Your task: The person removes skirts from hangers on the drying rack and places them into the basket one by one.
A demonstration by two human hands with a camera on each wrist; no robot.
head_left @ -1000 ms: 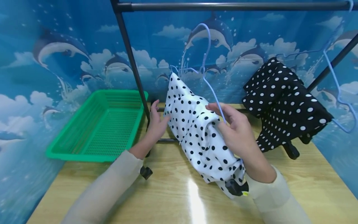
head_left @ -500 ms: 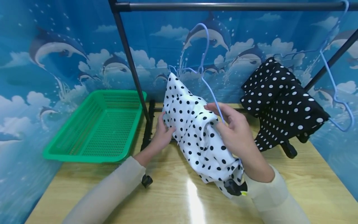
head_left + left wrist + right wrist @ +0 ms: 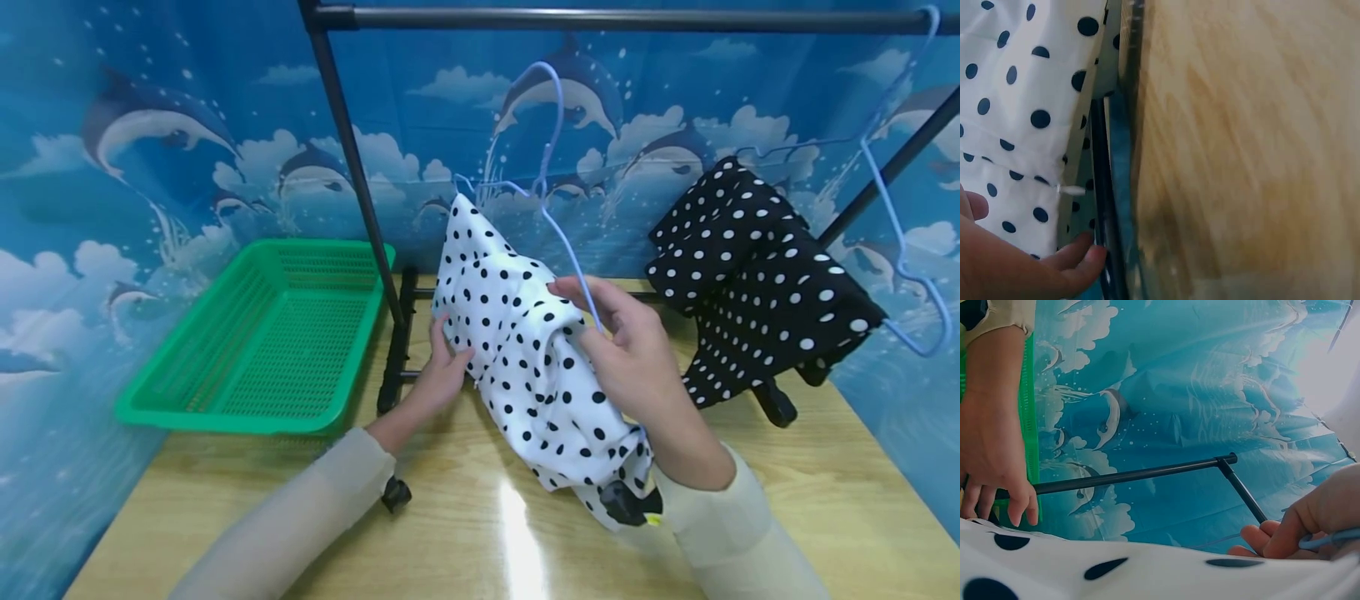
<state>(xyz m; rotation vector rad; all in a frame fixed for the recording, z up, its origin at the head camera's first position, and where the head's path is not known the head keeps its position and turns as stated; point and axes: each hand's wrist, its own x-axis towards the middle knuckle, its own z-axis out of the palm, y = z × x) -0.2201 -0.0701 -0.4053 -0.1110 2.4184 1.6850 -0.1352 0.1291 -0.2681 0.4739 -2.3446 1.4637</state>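
A white garment with black polka dots (image 3: 517, 350) hangs slanted on a light-blue clothes hanger (image 3: 558, 125) above the table. My right hand (image 3: 633, 350) grips the lower arm of that hanger together with the cloth; the hanger's wire crosses the fingers in the right wrist view. At the garment's left edge is my left hand (image 3: 442, 375), thumb over the front face and fingers reaching behind the edge. Seen from the left wrist, the thumb (image 3: 977, 205) and the fingers (image 3: 1082, 265) stand apart beside the cloth.
A black rack rail (image 3: 637, 18) spans the top. On it, at the right, hangs another blue hanger (image 3: 911, 275) with a black garment with white dots (image 3: 772, 275). A green plastic basket (image 3: 217, 423) stands at the left on the wooden table (image 3: 457, 533). Behind is a dolphin-print curtain (image 3: 225, 83).
My left hand has moved right to the garment's edge, then slightly down along it. My right hand and the white garment have stayed in about the same place.
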